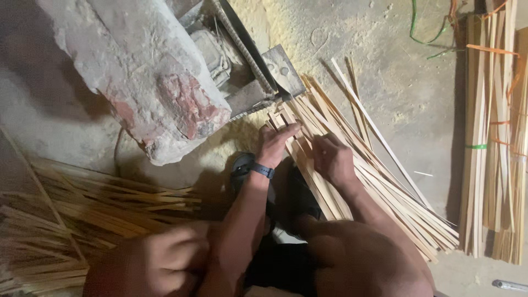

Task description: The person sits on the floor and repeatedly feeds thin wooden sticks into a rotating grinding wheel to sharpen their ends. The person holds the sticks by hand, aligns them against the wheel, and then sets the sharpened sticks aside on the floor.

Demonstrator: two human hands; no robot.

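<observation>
The left hand (pixel 276 144) presses flat, fingers extended, on the ends of the bamboo strips (pixel 352 165) beside the metal cutter (pixel 258 82). The right hand (pixel 333 159) curls over the same fanned pile on the floor (pixel 396 93).

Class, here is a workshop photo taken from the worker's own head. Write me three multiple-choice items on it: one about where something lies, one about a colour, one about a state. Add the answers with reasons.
1. Where does the tied bundle of strips lie?
A. at the right edge of the view
B. on top of the machine
C. across the person's knee

2. What colour is the watch strap on the left wrist?
A. white
B. dark
C. red

3. How do the left hand and right hand stand?
A. both raised in the air
B. both resting on the loose pile of strips
C. both behind the back

Answers: 1 A, the bundle stands along the right side on the floor. 2 B, the strap looks dark blue-black. 3 B, both palms press down on the splayed strips beside the machine.
</observation>
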